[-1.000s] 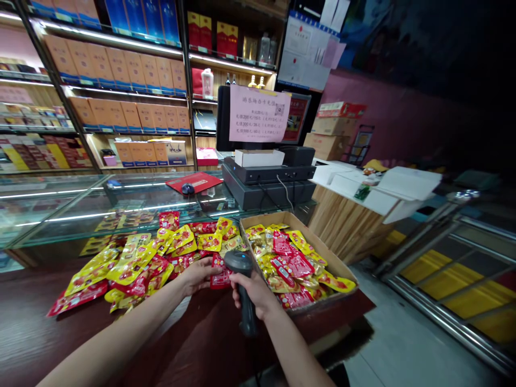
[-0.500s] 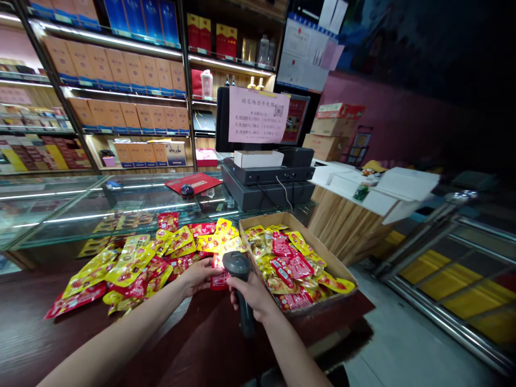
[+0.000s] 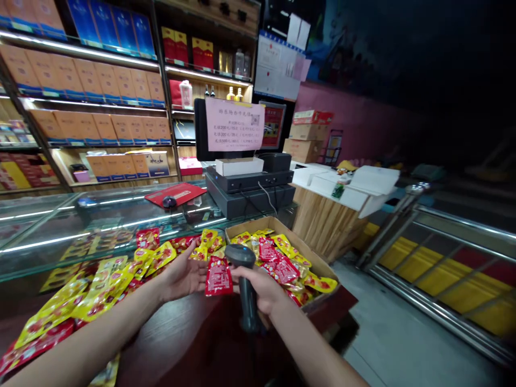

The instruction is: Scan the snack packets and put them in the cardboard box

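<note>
My left hand (image 3: 183,277) holds a red snack packet (image 3: 218,277) upright by its left edge, lifted above the dark wooden counter. My right hand (image 3: 262,287) grips a dark handheld barcode scanner (image 3: 243,279) by its handle, its head just right of the packet. A heap of yellow and red snack packets (image 3: 105,279) lies on the counter to the left. A cardboard box (image 3: 322,265) with more of the same packets sits to the right, beyond the scanner.
A glass display counter (image 3: 100,215) runs behind the heap, with a red mat and a mouse (image 3: 169,202) on it. A till with a monitor and pink notice (image 3: 236,124) stands behind the box. Shelves of boxed goods fill the back wall. Metal rails (image 3: 443,236) stand at right.
My left hand has lifted the red packet off the counter and turned it upright beside the scanner head. The view has shifted to the right, so the heap sits further left.
</note>
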